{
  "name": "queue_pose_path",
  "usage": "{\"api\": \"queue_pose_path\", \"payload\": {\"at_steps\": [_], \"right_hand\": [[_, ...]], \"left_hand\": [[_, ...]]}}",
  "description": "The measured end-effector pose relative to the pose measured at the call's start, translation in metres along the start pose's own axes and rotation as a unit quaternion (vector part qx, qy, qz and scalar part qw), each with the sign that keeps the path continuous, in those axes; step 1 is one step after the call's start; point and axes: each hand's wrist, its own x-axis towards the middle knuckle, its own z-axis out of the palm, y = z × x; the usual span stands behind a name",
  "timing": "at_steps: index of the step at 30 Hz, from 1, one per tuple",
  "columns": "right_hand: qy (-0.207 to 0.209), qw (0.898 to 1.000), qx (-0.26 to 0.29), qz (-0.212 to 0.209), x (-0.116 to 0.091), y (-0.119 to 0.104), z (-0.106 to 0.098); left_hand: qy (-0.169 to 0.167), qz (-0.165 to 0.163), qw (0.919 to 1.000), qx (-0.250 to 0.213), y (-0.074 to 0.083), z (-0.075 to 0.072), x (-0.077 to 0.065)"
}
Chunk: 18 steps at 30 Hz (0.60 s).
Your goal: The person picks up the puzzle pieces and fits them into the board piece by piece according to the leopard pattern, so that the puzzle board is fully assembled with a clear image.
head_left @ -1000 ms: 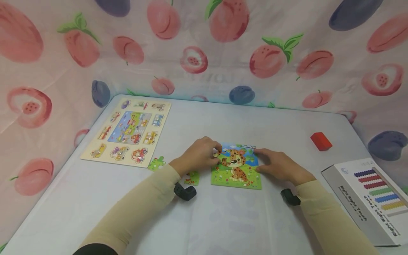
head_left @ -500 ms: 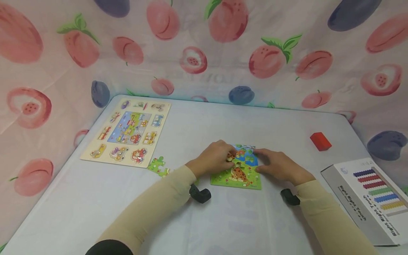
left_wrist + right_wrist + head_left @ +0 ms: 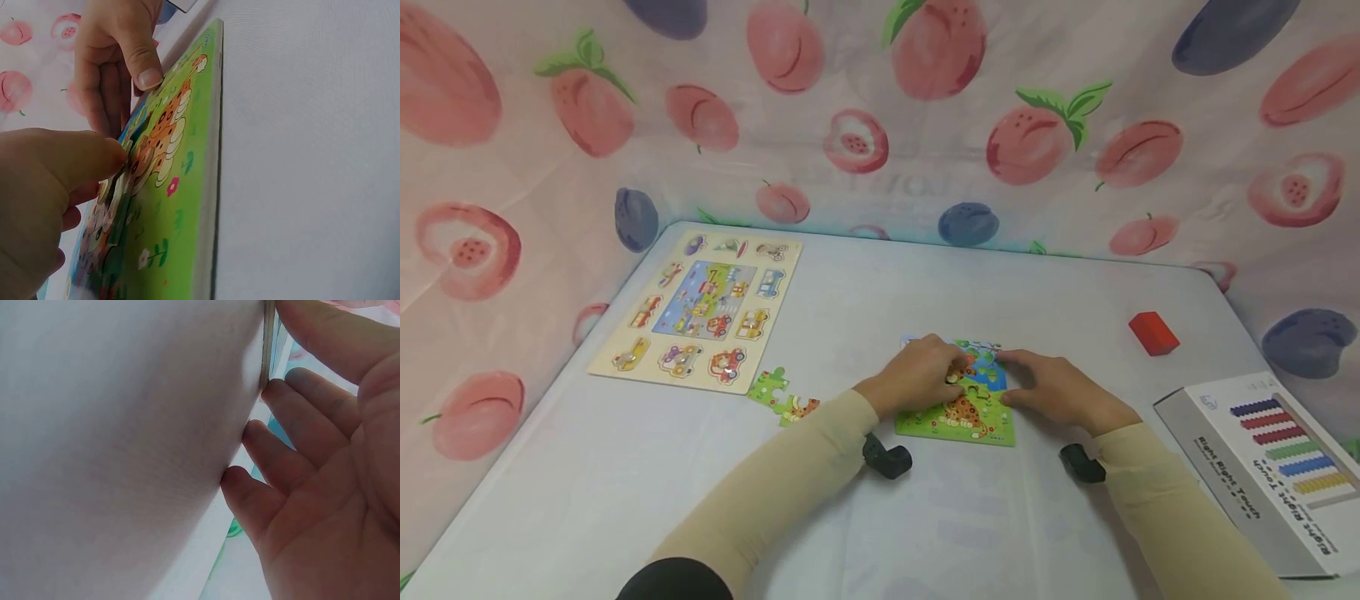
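A square leopard jigsaw puzzle (image 3: 919, 423) with a green lower part and blue upper part lies flat on the white table. My left hand (image 3: 917, 377) is over its upper left, thumb and fingers pinching a spotted puzzle piece (image 3: 961, 374), partly hidden by the fingers. In the left wrist view, the left thumb (image 3: 94, 159) presses low over the picture, where pieces sit slightly raised. My right hand (image 3: 1058, 390) rests at the puzzle's right side, thumb and fingertips touching its edge. The right wrist view shows the right hand's fingers (image 3: 300, 419) extended along that edge.
Loose green puzzle pieces (image 3: 770, 388) lie left of my left forearm. A wooden vehicle puzzle board (image 3: 767, 333) is at the back left. On the right are a red block (image 3: 1154, 332) and a white box (image 3: 1221, 483). A fruit-print curtain (image 3: 925, 192) closes off the back.
My left hand has moved right across the puzzle with the spotted piece, less in the last half second. The right hand has stayed at the edge. A loose piece has gone behind the left forearm.
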Motion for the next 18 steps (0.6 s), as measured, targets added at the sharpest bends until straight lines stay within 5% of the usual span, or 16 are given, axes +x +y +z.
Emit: {"api": "queue_pose_path", "payload": {"at_steps": [18], "right_hand": [[0.003, 1.000, 0.000, 0.003, -0.0002, 0.0006, 0.0014]], "left_hand": [[0.005, 0.008, 0.9999, 0.009, 0.0085, 0.0073, 0.0066]]}}
